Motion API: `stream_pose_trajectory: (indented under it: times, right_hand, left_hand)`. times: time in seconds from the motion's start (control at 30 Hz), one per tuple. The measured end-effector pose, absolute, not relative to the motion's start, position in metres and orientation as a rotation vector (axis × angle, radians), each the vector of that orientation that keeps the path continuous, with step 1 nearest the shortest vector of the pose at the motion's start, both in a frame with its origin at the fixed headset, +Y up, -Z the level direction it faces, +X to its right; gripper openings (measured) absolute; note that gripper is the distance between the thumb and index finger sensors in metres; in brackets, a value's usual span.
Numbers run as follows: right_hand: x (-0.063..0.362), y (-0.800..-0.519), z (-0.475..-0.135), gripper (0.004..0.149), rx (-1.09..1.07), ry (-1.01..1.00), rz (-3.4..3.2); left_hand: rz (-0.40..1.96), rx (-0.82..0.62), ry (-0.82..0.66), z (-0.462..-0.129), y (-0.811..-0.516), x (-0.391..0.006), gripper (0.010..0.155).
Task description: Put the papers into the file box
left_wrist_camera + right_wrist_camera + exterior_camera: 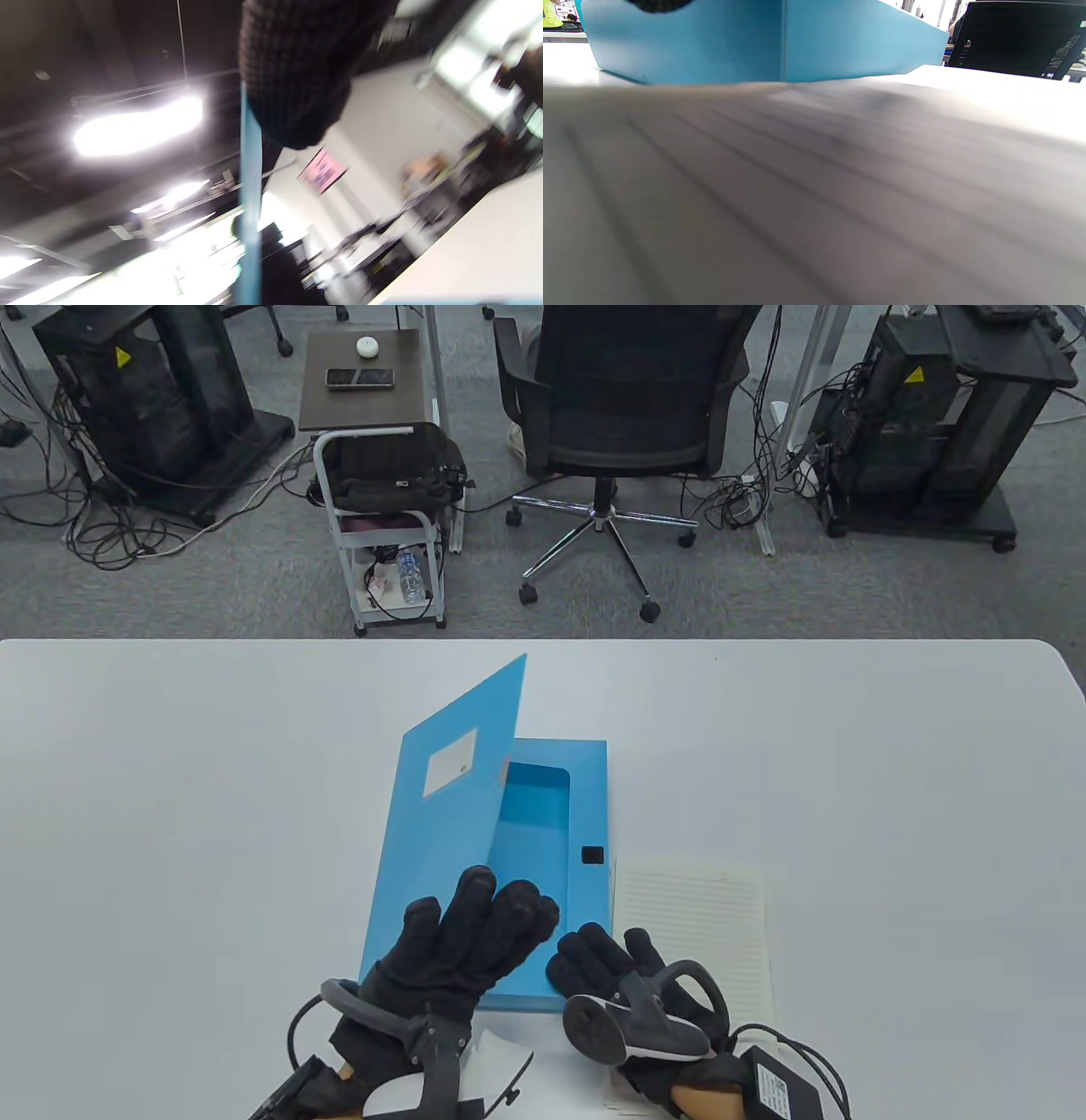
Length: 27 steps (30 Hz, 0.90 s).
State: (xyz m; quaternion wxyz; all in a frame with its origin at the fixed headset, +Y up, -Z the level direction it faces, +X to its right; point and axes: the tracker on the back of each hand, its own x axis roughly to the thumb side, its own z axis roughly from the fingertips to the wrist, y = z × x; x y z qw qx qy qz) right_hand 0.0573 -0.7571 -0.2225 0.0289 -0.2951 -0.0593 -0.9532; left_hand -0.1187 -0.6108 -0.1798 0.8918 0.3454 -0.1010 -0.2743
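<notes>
A blue file box lies in the middle of the table, its lid with a white label raised at an angle on the left. My left hand holds the lid's near edge, fingers spread over its outer face; the left wrist view shows the thin lid edge next to a gloved finger. A stack of lined papers lies flat just right of the box. My right hand rests on the papers' near left part, by the box's near right corner. The right wrist view shows the papers close up and the box wall.
The white table extends wide on both sides. A white sheet lies near the front edge under my left wrist. Beyond the table stand an office chair, a small cart and equipment racks.
</notes>
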Motion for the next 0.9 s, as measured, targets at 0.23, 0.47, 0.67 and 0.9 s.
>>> stream_pose_trajectory:
  times: [0.23, 0.47, 0.67, 0.9]
  right_hand:
    - [0.056, -0.758, -0.221, 0.065, -0.919, -0.196, -2.903]
    - [0.058, -0.758, -0.222, 0.065, -0.936, -0.223, -2.927]
    - [0.059, -0.758, -0.225, 0.064, -0.95, -0.24, -2.946]
    - [0.06, -0.759, -0.226, 0.063, -0.955, -0.246, -2.957]
  left_hand:
    - [-0.677, 0.013, 0.364, -0.251, -0.644, -0.19, 0.072]
    - [-0.316, -0.09, 0.367, -0.275, -0.736, -0.229, 0.066]
    - [0.121, -0.271, 0.431, -0.281, -0.774, -0.247, 0.071]
    - [0.558, -0.374, 0.446, -0.282, -0.793, -0.279, 0.07]
